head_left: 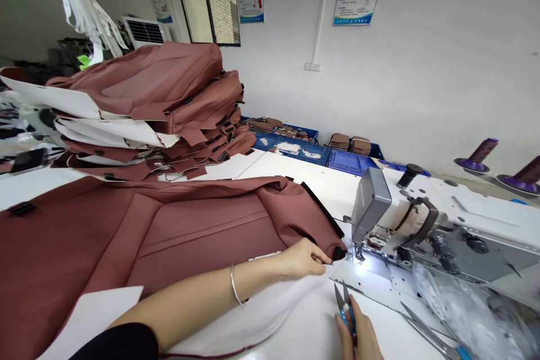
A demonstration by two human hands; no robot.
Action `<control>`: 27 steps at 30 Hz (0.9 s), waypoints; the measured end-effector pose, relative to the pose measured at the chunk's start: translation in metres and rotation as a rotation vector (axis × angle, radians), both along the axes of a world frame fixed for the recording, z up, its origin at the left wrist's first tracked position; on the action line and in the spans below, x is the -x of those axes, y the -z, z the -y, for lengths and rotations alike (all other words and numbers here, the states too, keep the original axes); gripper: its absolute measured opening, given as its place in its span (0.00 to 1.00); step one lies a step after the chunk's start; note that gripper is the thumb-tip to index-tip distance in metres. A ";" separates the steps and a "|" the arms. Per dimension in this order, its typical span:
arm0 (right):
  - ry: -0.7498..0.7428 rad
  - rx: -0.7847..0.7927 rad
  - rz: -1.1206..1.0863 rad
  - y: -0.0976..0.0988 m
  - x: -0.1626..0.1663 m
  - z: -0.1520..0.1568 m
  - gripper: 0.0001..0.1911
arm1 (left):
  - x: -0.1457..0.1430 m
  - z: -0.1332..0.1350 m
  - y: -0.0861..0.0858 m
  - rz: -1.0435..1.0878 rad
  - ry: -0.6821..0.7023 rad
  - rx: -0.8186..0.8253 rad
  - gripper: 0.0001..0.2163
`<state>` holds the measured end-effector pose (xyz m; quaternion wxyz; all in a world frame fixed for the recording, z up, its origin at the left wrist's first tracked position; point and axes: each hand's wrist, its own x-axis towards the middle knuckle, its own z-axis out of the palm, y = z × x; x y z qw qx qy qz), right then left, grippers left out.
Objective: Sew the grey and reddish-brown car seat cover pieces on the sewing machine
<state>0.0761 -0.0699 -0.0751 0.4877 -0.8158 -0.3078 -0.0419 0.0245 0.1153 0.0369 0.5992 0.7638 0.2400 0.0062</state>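
Note:
A reddish-brown seat cover [211, 230] lies spread across the white table, its pale backing showing along the near edge. My left hand [304, 259] pinches that edge near a black corner piece, close to the sewing machine's needle area; a silver bangle circles the wrist. Below and to the right, my right hand [358, 329] grips small blue-handled thread snips [346, 309], their blades pointing up and slightly apart. The sewing machine [392, 219] stands just right of the cover's corner, its lamp lighting the needle plate.
Large scissors [430, 332] lie at the lower right beside clear plastic wrap [472, 309]. Stacked seat covers [169, 84] rise at the back left. Blue crates [350, 162] with brown pieces line the wall. Purple-based thread cones [481, 154] stand at the right.

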 end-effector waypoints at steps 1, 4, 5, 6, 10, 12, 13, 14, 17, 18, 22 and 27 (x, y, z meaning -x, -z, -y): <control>-0.009 -0.004 0.007 -0.003 0.002 -0.005 0.28 | 0.002 0.001 0.001 0.009 -0.014 0.046 0.20; -0.037 -0.043 0.033 -0.011 0.004 -0.018 0.27 | 0.005 0.004 0.007 0.039 -0.015 0.114 0.20; -0.047 -0.056 0.041 -0.013 0.004 -0.021 0.27 | 0.005 0.005 0.008 0.046 -0.010 0.120 0.20; -0.058 -0.066 0.048 -0.015 0.004 -0.024 0.27 | 0.005 0.005 0.009 0.050 -0.007 0.125 0.20; -0.099 -0.090 0.020 -0.018 0.003 -0.030 0.26 | 0.004 0.004 0.009 0.050 -0.002 0.179 0.18; -0.104 -0.096 -0.034 -0.019 0.003 -0.030 0.26 | 0.005 0.004 0.008 0.048 -0.026 0.238 0.18; -0.099 -0.098 -0.069 -0.020 0.002 -0.029 0.27 | 0.005 0.003 0.007 0.046 -0.040 0.268 0.19; -0.083 -0.096 -0.111 -0.021 0.001 -0.027 0.28 | 0.005 0.003 0.007 0.043 -0.050 0.291 0.20; 0.030 -0.058 -0.324 -0.025 -0.007 -0.017 0.31 | 0.008 0.001 0.008 0.032 -0.041 0.303 0.21; 0.062 -0.052 -0.427 -0.027 -0.011 -0.013 0.32 | 0.009 0.001 0.009 0.030 -0.030 0.295 0.21; 0.051 -0.203 -0.809 -0.034 -0.021 -0.006 0.37 | 0.012 0.002 0.015 0.041 0.052 0.194 0.21; -0.050 -0.269 -0.957 -0.039 -0.023 -0.017 0.43 | 0.016 0.010 0.018 0.038 0.152 0.087 0.19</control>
